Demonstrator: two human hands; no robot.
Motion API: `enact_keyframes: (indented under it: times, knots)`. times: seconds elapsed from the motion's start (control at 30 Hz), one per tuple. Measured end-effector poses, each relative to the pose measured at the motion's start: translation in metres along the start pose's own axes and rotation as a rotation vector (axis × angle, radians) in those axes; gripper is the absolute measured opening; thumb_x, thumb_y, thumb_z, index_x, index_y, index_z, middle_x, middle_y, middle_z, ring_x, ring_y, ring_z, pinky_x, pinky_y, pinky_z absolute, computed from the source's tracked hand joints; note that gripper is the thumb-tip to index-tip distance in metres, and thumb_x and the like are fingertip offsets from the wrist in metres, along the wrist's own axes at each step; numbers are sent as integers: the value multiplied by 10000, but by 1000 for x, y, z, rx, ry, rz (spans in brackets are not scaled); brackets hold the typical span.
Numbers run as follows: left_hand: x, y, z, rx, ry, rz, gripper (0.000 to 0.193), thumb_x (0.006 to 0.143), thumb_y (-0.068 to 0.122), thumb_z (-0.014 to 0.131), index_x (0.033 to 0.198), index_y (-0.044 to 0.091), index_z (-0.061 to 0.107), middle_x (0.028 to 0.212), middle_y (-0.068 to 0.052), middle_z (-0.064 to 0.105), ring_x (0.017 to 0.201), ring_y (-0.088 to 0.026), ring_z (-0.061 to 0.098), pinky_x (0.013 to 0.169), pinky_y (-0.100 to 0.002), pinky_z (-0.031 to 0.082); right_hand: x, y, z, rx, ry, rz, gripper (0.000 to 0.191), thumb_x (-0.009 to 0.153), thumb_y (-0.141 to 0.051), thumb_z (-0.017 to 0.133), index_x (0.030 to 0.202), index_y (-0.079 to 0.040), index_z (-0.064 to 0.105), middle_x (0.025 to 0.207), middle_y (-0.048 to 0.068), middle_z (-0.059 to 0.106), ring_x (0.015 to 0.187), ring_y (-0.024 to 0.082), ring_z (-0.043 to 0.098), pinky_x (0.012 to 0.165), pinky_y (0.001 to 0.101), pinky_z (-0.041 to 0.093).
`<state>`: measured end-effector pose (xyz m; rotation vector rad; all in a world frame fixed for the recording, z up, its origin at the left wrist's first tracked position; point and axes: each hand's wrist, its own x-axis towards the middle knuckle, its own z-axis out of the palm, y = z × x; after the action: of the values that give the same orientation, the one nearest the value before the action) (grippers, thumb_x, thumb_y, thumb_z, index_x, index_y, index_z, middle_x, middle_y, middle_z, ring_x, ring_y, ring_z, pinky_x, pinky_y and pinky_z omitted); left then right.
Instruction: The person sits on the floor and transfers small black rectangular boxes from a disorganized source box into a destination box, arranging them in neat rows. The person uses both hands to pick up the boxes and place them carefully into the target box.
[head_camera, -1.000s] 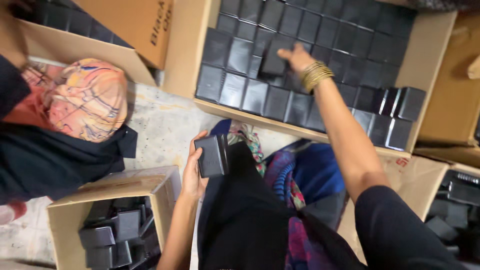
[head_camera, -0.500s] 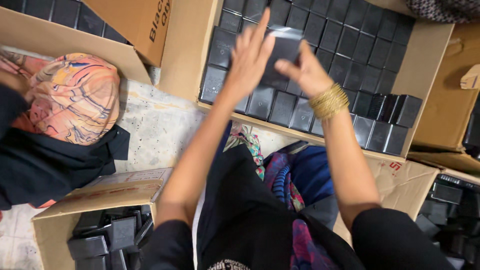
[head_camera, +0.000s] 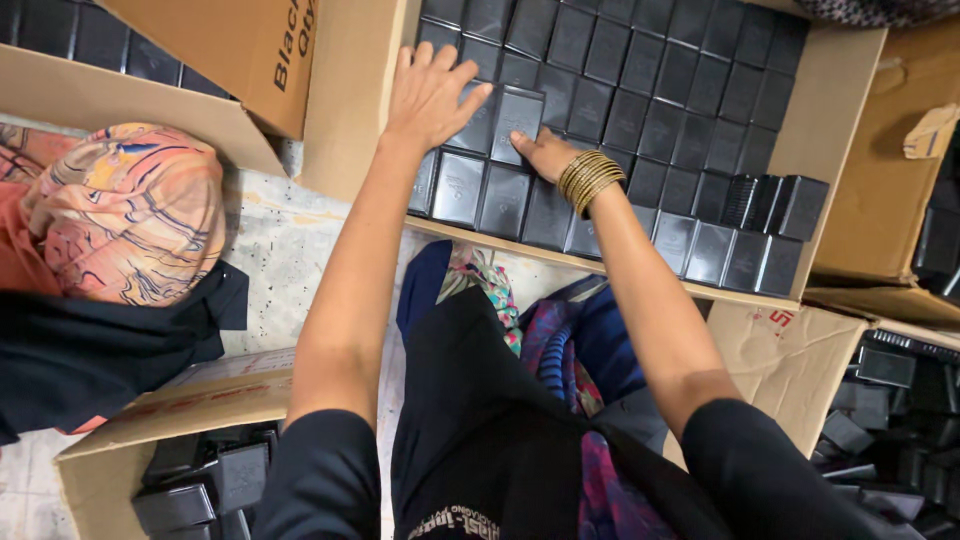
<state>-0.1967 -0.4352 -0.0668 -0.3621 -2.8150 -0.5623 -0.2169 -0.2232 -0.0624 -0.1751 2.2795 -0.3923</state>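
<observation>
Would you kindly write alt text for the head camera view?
Seen from above, the left hand and right hand press a small black box into rows of like boxes filling a large cardboard carton. A second person's patterned head covering shows at left.

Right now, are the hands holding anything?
Nothing is lifted. Both hands press one black box into the carton: left hand flat beside it, right hand at its lower edge.

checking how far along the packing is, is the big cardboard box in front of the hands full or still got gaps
Nearly full. The big cardboard box shows tight rows of flat black boxes; at its right end a few stand on edge. Any gap under the hands is hidden.
</observation>
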Motion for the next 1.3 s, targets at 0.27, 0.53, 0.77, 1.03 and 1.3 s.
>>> enact_keyframes:
  times: [0.27,0.53,0.77,1.03,1.3]
  knots:
    - [14,27,-27,-118,20,196,345,1016,290,510,1273,145,688,1242,-99,659,1206,-337,557,1053,-576,318,-39,-13,-37,83,374,-484,1045,809,-503,804,1523,31,258,1582,298,331,1460,407,382,1190,419,334]
    - [14,63,-29,128,-197,12,334,1088,401,474,1222,171,676,1232,-115,655,1205,-379,526,1102,-626,269,-47,-16,-27,171,361,-466,988,877,-491,760,1556,0,236,1495,305,383,1402,451,402,1161,467,364]
    - [-41,99,-18,-510,163,-8,544,1134,240,516,1576,-56,400,1608,-239,408,1541,-399,384,1310,-516,246,-131,73,16,307,884,-753,841,1005,-430,721,1590,-17,281,1650,268,313,1565,408,299,1299,478,274]
    - [-225,236,44,-497,124,-35,372,1080,111,615,1394,-71,534,1366,-224,517,1312,-366,514,1167,-459,418,-369,389,91,460,1253,-179,263,972,-48,683,1230,-95,670,1180,96,680,1105,248,672,979,356,553]
    - [-194,352,72,-699,-55,80,384,970,-68,579,1353,-42,557,1325,-197,526,1050,-248,655,941,-355,531,-366,645,136,793,931,1057,773,966,-507,768,1345,61,406,1190,319,624,1132,456,616,986,487,479]
